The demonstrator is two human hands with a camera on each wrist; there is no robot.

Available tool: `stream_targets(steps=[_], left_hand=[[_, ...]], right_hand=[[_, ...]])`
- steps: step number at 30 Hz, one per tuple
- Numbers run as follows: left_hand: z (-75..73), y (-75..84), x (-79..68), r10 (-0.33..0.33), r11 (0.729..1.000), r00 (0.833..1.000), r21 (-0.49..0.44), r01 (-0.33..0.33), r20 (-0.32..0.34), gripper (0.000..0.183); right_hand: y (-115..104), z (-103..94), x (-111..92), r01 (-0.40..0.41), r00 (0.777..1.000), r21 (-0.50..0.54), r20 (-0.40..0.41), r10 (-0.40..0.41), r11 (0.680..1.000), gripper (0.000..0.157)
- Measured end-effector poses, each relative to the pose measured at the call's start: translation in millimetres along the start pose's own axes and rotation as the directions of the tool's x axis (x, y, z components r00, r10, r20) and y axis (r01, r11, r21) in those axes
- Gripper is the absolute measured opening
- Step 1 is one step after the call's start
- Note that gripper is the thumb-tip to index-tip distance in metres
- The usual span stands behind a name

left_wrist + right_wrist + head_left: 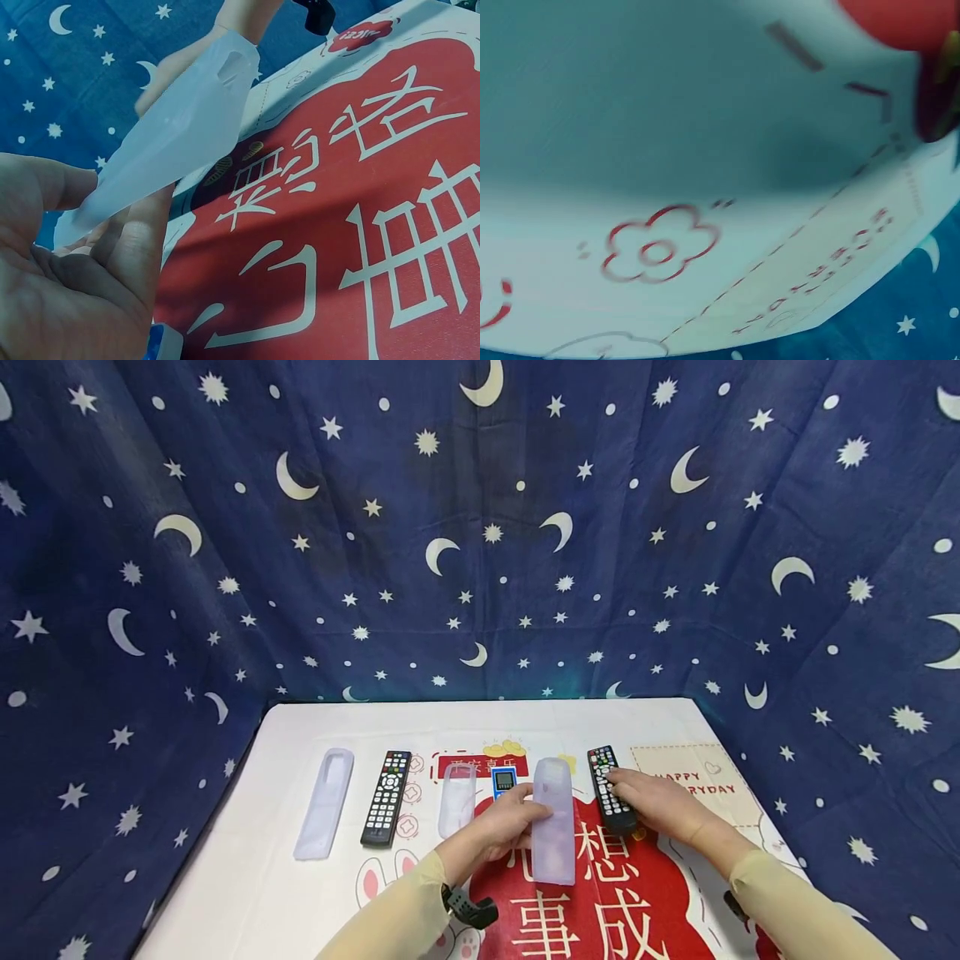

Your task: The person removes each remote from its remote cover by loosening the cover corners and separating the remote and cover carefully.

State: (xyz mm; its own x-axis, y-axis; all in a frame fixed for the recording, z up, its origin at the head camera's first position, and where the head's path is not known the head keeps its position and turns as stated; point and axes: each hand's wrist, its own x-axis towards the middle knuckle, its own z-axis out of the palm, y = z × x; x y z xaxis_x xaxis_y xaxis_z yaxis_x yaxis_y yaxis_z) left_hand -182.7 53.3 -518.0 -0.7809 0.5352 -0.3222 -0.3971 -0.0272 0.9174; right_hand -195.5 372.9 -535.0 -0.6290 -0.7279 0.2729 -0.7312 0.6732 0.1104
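Note:
My left hand (513,820) holds a translucent, pale silicone remote cover (553,822) upright by its left side. In the left wrist view the thumb and fingers (142,240) pinch one end of that cover (180,127). On the right, my right hand (660,802) grips a black remote control (611,789) from its right side, with fingers over the buttons. Its thumb is not clearly seen. Behind the cover, part of the right hand (169,71) shows in the left wrist view. Neither hand nor remote shows clearly in the blurred right wrist view.
Further left lie a long translucent cover (325,806), another black remote control (386,797) and a shorter translucent cover (457,799). A small blue-and-white remote (504,780) lies beyond my left hand. A printed cloth (247,877) covers the table; a starry curtain (420,527) surrounds its back and sides.

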Motion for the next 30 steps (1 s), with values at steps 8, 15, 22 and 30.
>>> stream_targets(steps=[8, 15, 22, 30], left_hand=[[1.0, 8.0, 4.6, -0.001, 1.0, 1.0, -0.008, 0.001, 0.003, 0.057], [6.1, 12.2, 9.5, -0.001, 1.0, 1.0, 0.011, 0.002, -0.012, 0.06], [11.7, 12.2, 17.7, 0.016, 0.997, 0.999, 0.071, -0.012, -0.051, 0.059], [19.8, 9.8, 28.9, 0.025, 0.99, 0.993, 0.143, -0.008, -0.118, 0.061]], right_hand=[[12, 8.1, -7, 0.154, 0.988, -0.104, 0.037, -0.151, 0.983, 0.02], [16, 8.4, -10, 0.194, 0.979, -0.12, 0.083, -0.185, 0.974, 0.026], [17, 11.0, -13, 0.232, 0.972, -0.15, 0.071, -0.224, 0.961, 0.032], [20, 14.8, -18, 0.222, 0.974, -0.123, 0.065, -0.216, 0.967, 0.027]])
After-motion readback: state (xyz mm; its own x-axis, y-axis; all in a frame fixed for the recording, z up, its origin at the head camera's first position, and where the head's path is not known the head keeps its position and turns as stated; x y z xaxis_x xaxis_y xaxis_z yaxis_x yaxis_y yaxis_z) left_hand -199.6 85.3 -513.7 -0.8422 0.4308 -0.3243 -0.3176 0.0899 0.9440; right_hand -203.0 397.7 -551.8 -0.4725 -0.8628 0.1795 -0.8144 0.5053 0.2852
